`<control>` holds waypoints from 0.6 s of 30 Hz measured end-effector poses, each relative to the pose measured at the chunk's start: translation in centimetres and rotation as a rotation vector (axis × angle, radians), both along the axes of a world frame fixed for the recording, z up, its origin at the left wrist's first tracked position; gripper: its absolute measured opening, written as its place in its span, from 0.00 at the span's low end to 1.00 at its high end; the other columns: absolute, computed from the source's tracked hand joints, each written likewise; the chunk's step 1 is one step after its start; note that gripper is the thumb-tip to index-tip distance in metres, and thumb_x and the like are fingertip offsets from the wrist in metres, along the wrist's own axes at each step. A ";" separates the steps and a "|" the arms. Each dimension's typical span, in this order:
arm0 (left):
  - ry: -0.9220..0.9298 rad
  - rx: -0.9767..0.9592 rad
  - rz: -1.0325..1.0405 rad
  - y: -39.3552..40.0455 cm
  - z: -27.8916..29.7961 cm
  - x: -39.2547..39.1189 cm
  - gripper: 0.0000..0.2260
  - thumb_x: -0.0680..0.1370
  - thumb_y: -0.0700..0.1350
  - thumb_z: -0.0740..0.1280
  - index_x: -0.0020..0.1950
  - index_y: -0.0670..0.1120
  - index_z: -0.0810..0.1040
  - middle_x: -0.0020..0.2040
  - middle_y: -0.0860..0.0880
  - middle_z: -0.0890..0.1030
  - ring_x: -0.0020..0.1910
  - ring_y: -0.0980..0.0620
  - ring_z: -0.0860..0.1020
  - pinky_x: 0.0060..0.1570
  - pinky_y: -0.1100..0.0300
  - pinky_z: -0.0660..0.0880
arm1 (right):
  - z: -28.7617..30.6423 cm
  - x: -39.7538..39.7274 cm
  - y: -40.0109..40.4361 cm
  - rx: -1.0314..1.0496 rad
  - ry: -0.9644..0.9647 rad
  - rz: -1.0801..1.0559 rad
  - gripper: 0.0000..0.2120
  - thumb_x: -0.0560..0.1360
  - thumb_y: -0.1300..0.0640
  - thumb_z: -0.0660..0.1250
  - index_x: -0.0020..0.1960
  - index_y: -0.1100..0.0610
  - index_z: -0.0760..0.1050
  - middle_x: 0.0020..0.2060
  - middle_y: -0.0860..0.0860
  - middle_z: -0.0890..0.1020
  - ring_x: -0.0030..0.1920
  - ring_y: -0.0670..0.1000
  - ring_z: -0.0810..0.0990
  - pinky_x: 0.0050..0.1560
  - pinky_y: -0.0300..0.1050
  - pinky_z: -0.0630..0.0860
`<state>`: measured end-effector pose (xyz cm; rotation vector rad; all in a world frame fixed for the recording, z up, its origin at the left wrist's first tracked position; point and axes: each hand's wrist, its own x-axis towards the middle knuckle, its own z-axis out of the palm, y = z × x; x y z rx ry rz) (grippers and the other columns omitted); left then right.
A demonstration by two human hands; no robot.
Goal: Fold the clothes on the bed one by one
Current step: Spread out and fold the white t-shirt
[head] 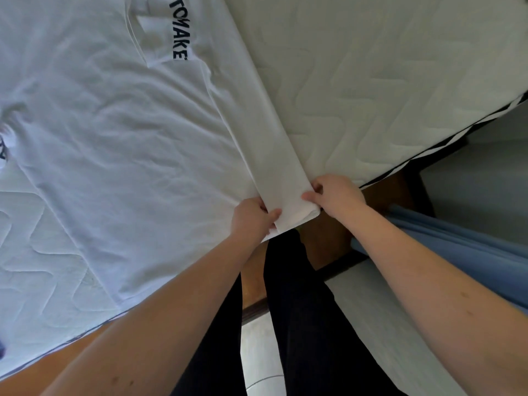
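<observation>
White cotton T-shirt with dark lettering lies flat on quilted white mattress bed, filling frame's left. Left hand and right hand fingers pinched closed on folded side strip, lower centre. Risk: uneven pull skews fold, drags shirt off edge.

Both bare forearms extend toward 12 o'clock. Left hand at 11 o'clock, fingers pinched closed. Right hand at 1 o'clock, likewise pinched. Hands near, not touching.

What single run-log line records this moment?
step: folding | item: white long-sleeved printed shirt on quilted mattress | left hand: gripping sleeve cuff | right hand: gripping cuff
</observation>
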<state>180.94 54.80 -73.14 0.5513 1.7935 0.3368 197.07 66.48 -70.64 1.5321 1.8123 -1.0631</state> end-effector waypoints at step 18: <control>0.199 0.120 0.014 3.5 2.2 -11.3 0.15 0.81 0.52 0.60 0.44 0.42 0.78 0.39 0.46 0.82 0.39 0.49 0.81 0.40 0.54 0.75 | 3.3 -7.8 1.8 0.425 0.035 0.224 0.17 0.80 0.47 0.61 0.64 0.55 0.72 0.58 0.54 0.77 0.56 0.57 0.76 0.55 0.53 0.73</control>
